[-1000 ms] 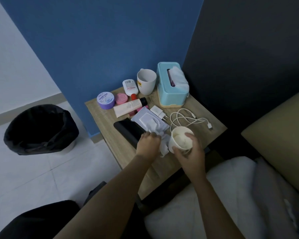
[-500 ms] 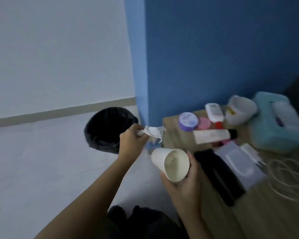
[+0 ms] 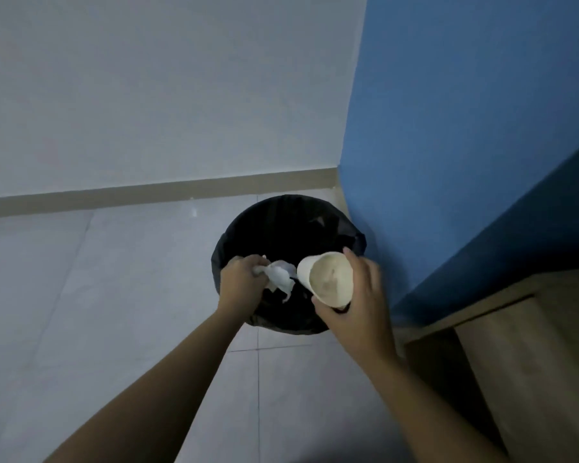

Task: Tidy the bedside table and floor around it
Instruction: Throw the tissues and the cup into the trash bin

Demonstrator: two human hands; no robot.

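both hands over the bin [image 3: 281,222]: left hand [image 3: 239,284] grips tissue [image 3: 281,279], right hand [image 3: 358,302] cup [image 3: 326,279].

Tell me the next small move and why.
Probably open the left hand and let the tissue drop: it grips the crumpled tissue over the open mouth of the bin, so it should fall inside. The right hand holds the cup over the bin too, so that could follow.

White wall [image 3: 147,78], beige skirting [image 3: 147,193], pale tiled floor [image 3: 97,295]. Blue wall [image 3: 465,128] at right; wooden bedside table [image 3: 532,362] against it. Light dim.
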